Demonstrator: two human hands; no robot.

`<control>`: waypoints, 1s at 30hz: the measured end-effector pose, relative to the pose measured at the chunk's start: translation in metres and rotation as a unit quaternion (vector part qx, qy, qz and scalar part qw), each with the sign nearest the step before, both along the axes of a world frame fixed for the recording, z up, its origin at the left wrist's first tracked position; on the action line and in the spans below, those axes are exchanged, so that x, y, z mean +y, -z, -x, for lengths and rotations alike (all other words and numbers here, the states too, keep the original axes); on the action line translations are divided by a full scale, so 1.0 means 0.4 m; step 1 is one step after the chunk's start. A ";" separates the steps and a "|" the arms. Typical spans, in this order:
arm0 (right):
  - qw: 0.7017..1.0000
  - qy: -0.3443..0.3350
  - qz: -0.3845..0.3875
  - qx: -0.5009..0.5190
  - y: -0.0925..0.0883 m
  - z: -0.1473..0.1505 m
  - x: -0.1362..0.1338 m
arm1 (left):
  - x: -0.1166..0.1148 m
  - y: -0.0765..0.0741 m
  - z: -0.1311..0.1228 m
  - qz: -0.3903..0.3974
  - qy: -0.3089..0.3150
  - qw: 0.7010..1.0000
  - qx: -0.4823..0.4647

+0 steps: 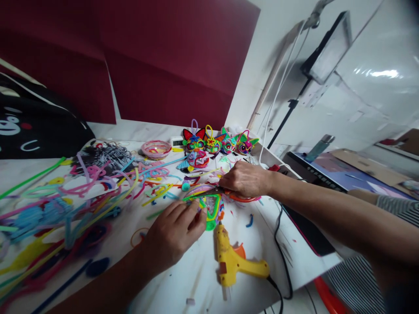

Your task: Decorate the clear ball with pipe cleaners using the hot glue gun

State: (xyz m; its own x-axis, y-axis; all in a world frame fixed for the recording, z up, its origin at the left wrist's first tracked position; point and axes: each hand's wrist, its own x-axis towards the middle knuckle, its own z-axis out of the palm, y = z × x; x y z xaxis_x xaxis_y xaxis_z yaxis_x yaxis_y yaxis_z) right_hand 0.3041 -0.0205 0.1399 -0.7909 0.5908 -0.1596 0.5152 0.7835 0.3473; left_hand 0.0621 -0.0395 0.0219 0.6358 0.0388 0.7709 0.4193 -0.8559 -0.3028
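Observation:
My right hand (244, 179) is closed around a pair of scissors with orange handles (244, 199). Their dark blades (209, 192) point left, over a green and yellow pipe-cleaner piece (211, 207). At the left edge of that piece, my left hand (181, 226) pinches it with bent fingers; the fingertips are partly hidden. Just in front lies a yellow glue gun (227, 257), its nozzle towards the piece. Behind my hands, several colourful pipe-cleaner mask ornaments (212, 143) with ears and loops stand in a row, with another ornament (198, 159) before them.
Loose pipe cleaners (94, 187) cover the table's left side. A pink bowl (156, 149) and a small white digital timer (177, 141) sit at the back. The glue gun's black cord (278, 244) runs along the right. Beside me, a person's striped sleeve (396, 208) shows.

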 end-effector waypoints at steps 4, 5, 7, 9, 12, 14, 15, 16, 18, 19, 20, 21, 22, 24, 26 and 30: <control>0.998 0.033 0.017 0.051 0.003 -0.005 -0.001 | 0.005 0.001 -0.001 -0.004 0.002 1.000 -0.005; 0.995 0.049 0.029 0.079 0.004 -0.007 -0.001 | 0.006 0.001 -0.002 -0.004 0.005 1.000 -0.007; 0.986 0.077 0.058 0.137 0.005 -0.013 -0.001 | 0.007 0.001 -0.002 0.000 0.013 1.000 -0.010; 0.974 0.095 0.089 0.185 0.006 -0.019 -0.001 | 0.007 -0.001 -0.001 0.001 0.017 1.000 -0.010; 0.957 0.142 0.105 0.230 0.007 -0.033 -0.004 | 0.004 -0.008 0.000 -0.008 0.019 1.000 -0.004; 0.944 0.204 0.094 0.241 0.011 -0.051 -0.007 | 0.004 -0.011 0.001 -0.014 0.020 1.000 -0.004; 0.935 0.243 0.092 0.241 0.015 -0.063 -0.008 | 0.004 -0.011 0.001 -0.017 0.021 1.000 -0.005; 0.925 0.283 0.093 0.237 0.021 -0.077 -0.010 | 0.005 -0.009 0.000 -0.021 0.022 1.000 -0.007; 0.903 0.351 0.103 0.227 0.038 -0.109 -0.015 | 0.008 -0.003 0.000 -0.025 0.020 0.999 -0.013; 0.894 0.373 0.108 0.223 0.049 -0.126 -0.018 | 0.011 0.001 0.000 -0.026 0.018 0.999 -0.018; 0.888 0.389 0.111 0.220 0.062 -0.141 -0.022 | 0.013 0.004 0.000 -0.024 0.015 0.999 -0.021; 0.883 0.401 0.112 0.217 0.076 -0.156 -0.026 | 0.015 0.007 0.001 -0.020 0.012 0.999 -0.022; 0.879 0.412 0.110 0.214 0.090 -0.167 -0.030 | 0.018 0.008 0.002 -0.018 0.011 1.000 -0.019; 0.871 0.433 0.107 0.206 0.120 -0.181 -0.039 | 0.022 0.007 0.006 -0.020 0.009 1.000 -0.011; 0.866 0.446 0.103 0.200 0.149 -0.184 -0.048 | 0.026 0.003 0.010 -0.029 0.008 1.000 -0.004; 0.864 0.451 0.086 0.206 0.196 -0.173 -0.065 | 0.032 -0.001 0.020 -0.032 0.004 0.999 0.009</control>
State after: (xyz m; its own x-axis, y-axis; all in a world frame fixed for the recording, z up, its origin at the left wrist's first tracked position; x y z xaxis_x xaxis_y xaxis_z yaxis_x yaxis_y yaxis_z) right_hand 0.3733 -0.0465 0.0615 -0.0305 0.9922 -0.1209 0.9954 0.0192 -0.0934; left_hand 0.0542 -0.0265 0.0224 0.6494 -0.0154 0.7603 0.4066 -0.8378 -0.3643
